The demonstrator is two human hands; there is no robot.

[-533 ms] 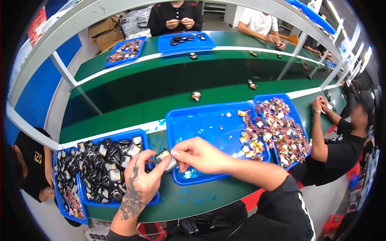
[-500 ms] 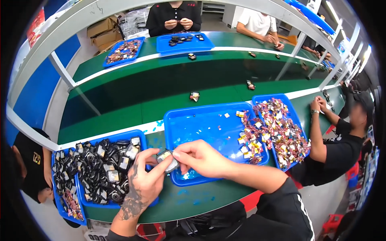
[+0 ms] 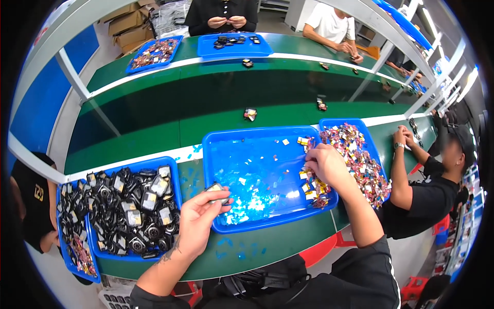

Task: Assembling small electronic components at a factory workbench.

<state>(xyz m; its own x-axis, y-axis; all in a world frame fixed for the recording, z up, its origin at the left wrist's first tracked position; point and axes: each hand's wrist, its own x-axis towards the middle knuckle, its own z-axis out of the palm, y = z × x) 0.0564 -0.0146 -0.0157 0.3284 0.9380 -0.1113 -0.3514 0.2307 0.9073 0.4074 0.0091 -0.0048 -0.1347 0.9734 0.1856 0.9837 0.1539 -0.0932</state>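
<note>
My left hand [image 3: 196, 221] grips a black watch case [image 3: 218, 187] between thumb and fingers, over the left edge of the middle blue tray [image 3: 207, 154]. Across that tray, my right hand [image 3: 329, 164] reaches down to a heap of small yellow-and-white parts with reddish wires [image 3: 315, 193]. Its fingers are curled together at the heap, and whatever they pinch is hidden. Small bluish film pieces [image 3: 247, 203] lie scattered on the tray's bottom.
Left of me, a blue tray [image 3: 177, 180] holds many black watch cases [image 3: 135, 219]. Another tray of wired parts [image 3: 355, 154] adjoins on the right. Watch units [image 3: 250, 114] sit on the green belt [image 3: 216, 121]. Co-workers sit opposite and at right; metal posts [image 3: 72, 74] frame the bench.
My right hand has left the watch case and moved right to the heap of wired parts. My left hand keeps the case, slightly lower. The view has shifted a little.
</note>
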